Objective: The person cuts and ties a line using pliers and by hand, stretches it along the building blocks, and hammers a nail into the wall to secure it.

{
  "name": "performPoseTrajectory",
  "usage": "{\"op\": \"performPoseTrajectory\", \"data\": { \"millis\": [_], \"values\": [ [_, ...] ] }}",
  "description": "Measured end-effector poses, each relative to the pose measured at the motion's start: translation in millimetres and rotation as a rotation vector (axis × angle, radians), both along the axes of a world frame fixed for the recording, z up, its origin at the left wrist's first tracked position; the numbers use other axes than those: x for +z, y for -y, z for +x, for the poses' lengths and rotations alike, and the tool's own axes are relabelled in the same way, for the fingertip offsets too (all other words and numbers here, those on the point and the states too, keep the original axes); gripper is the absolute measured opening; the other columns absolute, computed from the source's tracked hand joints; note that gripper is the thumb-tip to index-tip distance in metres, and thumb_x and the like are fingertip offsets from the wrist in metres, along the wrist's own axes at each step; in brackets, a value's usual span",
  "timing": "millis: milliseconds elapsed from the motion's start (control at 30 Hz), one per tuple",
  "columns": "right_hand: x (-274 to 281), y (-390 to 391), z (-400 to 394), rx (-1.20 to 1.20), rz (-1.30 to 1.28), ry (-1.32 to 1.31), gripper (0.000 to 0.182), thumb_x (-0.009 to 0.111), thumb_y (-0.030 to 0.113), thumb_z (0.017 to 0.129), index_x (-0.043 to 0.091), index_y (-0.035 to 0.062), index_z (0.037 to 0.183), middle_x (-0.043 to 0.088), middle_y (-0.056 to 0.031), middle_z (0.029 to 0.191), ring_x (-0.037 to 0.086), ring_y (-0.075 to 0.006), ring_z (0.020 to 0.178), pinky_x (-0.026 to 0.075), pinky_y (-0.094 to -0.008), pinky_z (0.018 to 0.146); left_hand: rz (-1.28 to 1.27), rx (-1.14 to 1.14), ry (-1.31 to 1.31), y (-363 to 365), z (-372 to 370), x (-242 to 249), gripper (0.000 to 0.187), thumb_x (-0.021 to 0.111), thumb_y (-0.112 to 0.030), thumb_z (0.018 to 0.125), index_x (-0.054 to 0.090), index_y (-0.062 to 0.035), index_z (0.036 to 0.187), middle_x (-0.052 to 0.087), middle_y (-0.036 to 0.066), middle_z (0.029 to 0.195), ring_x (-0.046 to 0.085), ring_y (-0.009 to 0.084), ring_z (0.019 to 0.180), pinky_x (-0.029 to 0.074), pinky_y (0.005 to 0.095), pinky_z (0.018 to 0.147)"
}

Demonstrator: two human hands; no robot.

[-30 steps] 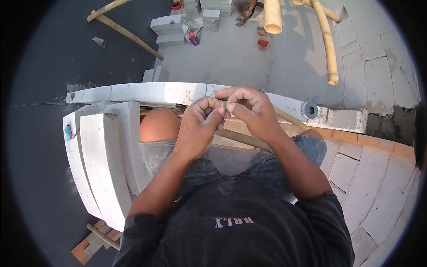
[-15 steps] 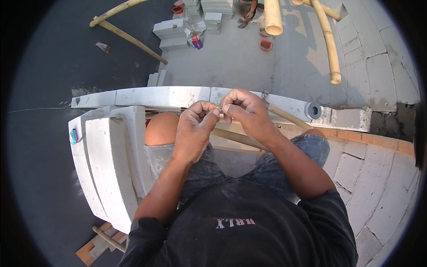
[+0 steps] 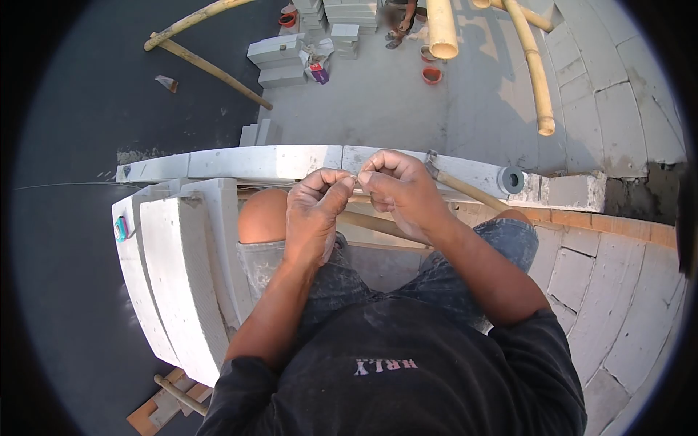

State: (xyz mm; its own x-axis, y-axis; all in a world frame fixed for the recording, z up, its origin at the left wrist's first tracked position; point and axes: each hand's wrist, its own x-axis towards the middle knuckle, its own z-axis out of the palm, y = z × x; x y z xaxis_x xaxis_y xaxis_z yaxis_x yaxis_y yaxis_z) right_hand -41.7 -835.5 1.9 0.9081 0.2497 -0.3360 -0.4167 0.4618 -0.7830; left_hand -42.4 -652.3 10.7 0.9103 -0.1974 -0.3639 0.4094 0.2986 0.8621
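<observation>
My left hand point(image 3: 316, 211) and my right hand point(image 3: 403, 189) meet above the wall of white blocks point(image 3: 265, 161), between my knees. Thumb and fingers of each are pinched on a thin string, whose end is too fine to see clearly. The pale string point(image 3: 73, 184) runs off to the left past the block edge. Just beyond my right hand lies a hammer point(image 3: 472, 190), its head on the wall and its wooden handle slanting down to my knee. A grey ring-shaped roll point(image 3: 511, 179) sits farther right on the wall.
Large white blocks point(image 3: 182, 276) stand at my left, with a small turquoise and pink object point(image 3: 120, 227) on one. Bamboo poles point(image 3: 442, 33) jut in above. On the floor below are stacked blocks point(image 3: 278, 51), red buckets point(image 3: 432, 75) and another person point(image 3: 400, 25).
My hands stay pinched together, with the fingertips slightly farther apart and the right hand's fingers shifted a little. The view has tilted slightly.
</observation>
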Motion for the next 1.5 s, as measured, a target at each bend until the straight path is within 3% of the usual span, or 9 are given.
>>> {"op": "performPoseTrajectory", "data": {
  "millis": [333,433,500,533,800,933,1000,1333,1500],
  "values": [
    [-3.4,3.6,0.0,-0.032,0.154,-0.101,0.008,0.074,0.006,0.098,0.068,0.0024,0.102,0.056,0.0053,0.079,0.041,-0.0025,0.061,0.033,-0.0223,0.055,0.039,-0.005,0.085,2.6,-0.8,-6.8,0.011,0.074,-0.01,0.1,0.075,-0.0004,0.105,0.07,-0.001,0.094,0.058,0.0041,0.085,0.046,0.0214,0.077],
    [-4.1,1.4,0.2,-0.054,0.036,-0.022,0.011,0.074,0.006,0.097,0.071,-0.0004,0.106,0.062,0.0033,0.082,0.044,-0.0023,0.063,0.036,-0.0216,0.056,-0.051,-0.009,0.013,0.8,1.0,-14.0,0.012,0.074,-0.012,0.101,0.075,-0.0004,0.104,0.068,-0.003,0.09,0.056,0.0039,0.082,0.045,0.0207,0.075],
    [-0.2,-0.9,-0.3,-0.079,-0.307,0.148,0.014,0.074,0.008,0.097,0.074,-0.0034,0.106,0.068,0.0003,0.087,0.052,-0.0027,0.068,0.042,-0.022,0.059,-0.104,0.005,-0.006,1.1,1.9,-16.2,0.014,0.074,-0.014,0.101,0.074,-0.0007,0.104,0.065,-0.004,0.088,0.053,0.0038,0.079,0.043,0.0199,0.072],
    [-1.7,-1.2,-0.4,-0.08,-0.308,0.147,0.014,0.074,0.008,0.097,0.074,-0.0034,0.106,0.068,0.0003,0.087,0.052,-0.0027,0.068,0.042,-0.022,0.059,-0.104,0.004,-0.007,2.1,2.2,-16.4,0.014,0.074,-0.014,0.101,0.074,-0.0007,0.104,0.065,-0.004,0.088,0.053,0.0038,0.079,0.043,0.0199,0.072],
    [0.0,0.3,-2.0,-0.091,-0.648,0.304,0.016,0.074,0.01,0.095,0.074,-0.0048,0.099,0.07,-0.0007,0.085,0.057,-0.0037,0.075,0.047,-0.0236,0.065,0.328,-0.031,0.135,9.9,0.5,-6.1,0.015,0.075,-0.011,0.101,0.075,0.0031,0.105,0.075,0.002,0.094,0.062,0.0045,0.085,0.049,0.0215,0.075],
    [5.1,-0.6,-1.7,-0.074,-0.648,0.248,0.017,0.068,0.011,0.091,0.073,-0.005,0.093,0.074,-0.0102,0.086,0.066,-0.0131,0.077,0.054,-0.0314,0.072,0.337,-0.023,0.155,10.7,1.2,-8.2,0.015,0.074,-0.01,0.101,0.075,0.0042,0.106,0.075,0.003,0.094,0.062,0.005,0.086,0.051,0.0223,0.076],
    [-3.5,-0.6,-2.6,-0.073,-0.608,0.286,0.014,0.071,0.01,0.096,0.072,-0.0031,0.096,0.066,0.0006,0.083,0.053,-0.0033,0.071,0.045,-0.0232,0.062,0.344,0.0,0.173,10.6,1.1,-9.9,0.014,0.073,-0.009,0.102,0.076,0.0042,0.106,0.075,0.004,0.095,0.062,0.0051,0.087,0.051,0.0229,0.077],
    [-1.3,3.9,1.1,-0.031,-0.161,-0.035,0.009,0.068,0.006,0.097,0.068,-0.0029,0.1,0.055,0.0028,0.077,0.041,-0.0037,0.061,0.034,-0.0224,0.055,0.472,0.083,0.455,22.2,-1.0,-6.7,0.008,0.067,-0.001,0.102,0.064,0.0014,0.109,0.07,0.003,0.091,0.062,0.0086,0.082,0.053,0.0266,0.076],
    [-2.8,9.1,3.3,0.013,-0.058,-0.099,0.009,0.067,0.007,0.099,0.068,-0.0025,0.1,0.054,0.0041,0.077,0.039,-0.0032,0.061,0.033,-0.0224,0.055,0.772,-0.015,0.689,13.7,0.0,-10.8,0.006,0.069,-0.002,0.1,0.065,0.0014,0.103,0.072,0.013,0.091,0.07,0.0199,0.08,0.056,0.0319,0.075]
  ]
}}
